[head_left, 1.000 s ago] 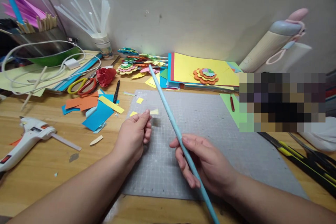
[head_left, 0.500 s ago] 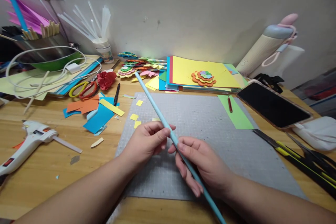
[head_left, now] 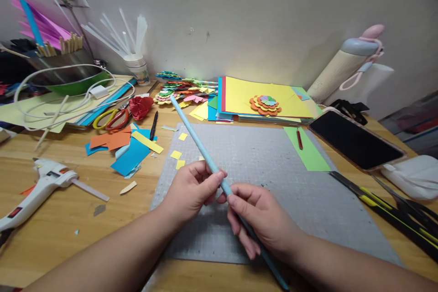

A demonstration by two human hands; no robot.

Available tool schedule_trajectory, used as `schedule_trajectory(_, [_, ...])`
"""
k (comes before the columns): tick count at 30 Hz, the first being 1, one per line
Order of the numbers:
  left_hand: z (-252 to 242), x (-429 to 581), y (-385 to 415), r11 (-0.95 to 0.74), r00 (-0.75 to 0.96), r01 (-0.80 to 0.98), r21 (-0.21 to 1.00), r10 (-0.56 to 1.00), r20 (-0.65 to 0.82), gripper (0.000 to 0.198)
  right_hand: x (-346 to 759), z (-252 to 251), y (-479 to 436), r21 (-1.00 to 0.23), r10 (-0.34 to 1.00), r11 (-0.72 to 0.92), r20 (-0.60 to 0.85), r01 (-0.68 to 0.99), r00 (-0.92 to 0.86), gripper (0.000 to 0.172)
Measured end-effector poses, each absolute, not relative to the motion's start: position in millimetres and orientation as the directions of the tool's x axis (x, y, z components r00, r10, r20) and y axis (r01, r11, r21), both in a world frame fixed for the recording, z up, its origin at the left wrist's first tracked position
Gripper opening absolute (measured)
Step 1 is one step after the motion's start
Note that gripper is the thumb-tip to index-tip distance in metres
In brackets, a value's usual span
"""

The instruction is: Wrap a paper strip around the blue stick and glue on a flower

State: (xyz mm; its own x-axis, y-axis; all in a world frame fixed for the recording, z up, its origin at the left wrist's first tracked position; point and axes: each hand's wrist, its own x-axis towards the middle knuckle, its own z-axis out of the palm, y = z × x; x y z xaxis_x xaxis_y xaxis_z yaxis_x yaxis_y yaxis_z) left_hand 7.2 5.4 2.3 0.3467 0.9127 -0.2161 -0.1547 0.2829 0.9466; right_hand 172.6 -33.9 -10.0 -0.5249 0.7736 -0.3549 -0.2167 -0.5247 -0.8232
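A long, thin light-blue stick (head_left: 194,136), seemingly wrapped in paper, slants across the view above a grey cutting mat (head_left: 290,219). Near its middle my left hand (head_left: 195,187) pinches it between thumb and fingers. Just below that, my right hand (head_left: 256,210) grips the same stick, thumb on top and the lower fingers loosely curled beneath. The stick's upper end points toward a pile of layered paper flowers (head_left: 171,89); its lower end passes under my right wrist. Small yellow paper squares (head_left: 176,154) lie on the mat left of my hands.
At left are a hot glue gun (head_left: 44,187), coloured paper scraps (head_left: 132,157), scissors (head_left: 116,119) and a black pen (head_left: 154,125). Stacked paper (head_left: 239,96) with a paper flower (head_left: 265,105) sits behind the mat. A phone (head_left: 356,139), utility knife (head_left: 383,205) and bottle (head_left: 342,66) stand or lie right.
The stick has tilted a little, its upper end moving slightly left and its lower end rising into view. Both hands keep their hold. The whole scene sits slightly lower in the picture.
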Motion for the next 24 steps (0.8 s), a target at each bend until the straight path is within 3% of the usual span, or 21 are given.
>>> schedule_trajectory(9, [1,9,6,0.259,0.248,-0.141,0.956,0.944,-0.219,0.026,169,-8,-32,-0.872,0.821,-0.469,-0.372,-0.139,-0.434,0.037])
schedule_trajectory(15, [-6,7,11,0.173,0.23,-0.044,0.984,0.96,-0.158,0.043,171,-8,-28,-0.846,0.823,-0.493,-0.377,-0.204,-0.425,0.029])
schedule_trajectory(20, [-1,-1,25,0.152,0.017,-0.289,0.945,0.988,-0.154,0.037,173,-10,-27,-0.757,0.745,-0.603,-0.422,-0.251,-0.518,0.028])
schedule_trajectory(24, [6,-6,33,0.186,0.035,-0.438,0.88,0.981,-0.19,0.028,174,-11,-26,-0.717,0.696,-0.651,-0.435,-0.249,-0.571,0.028])
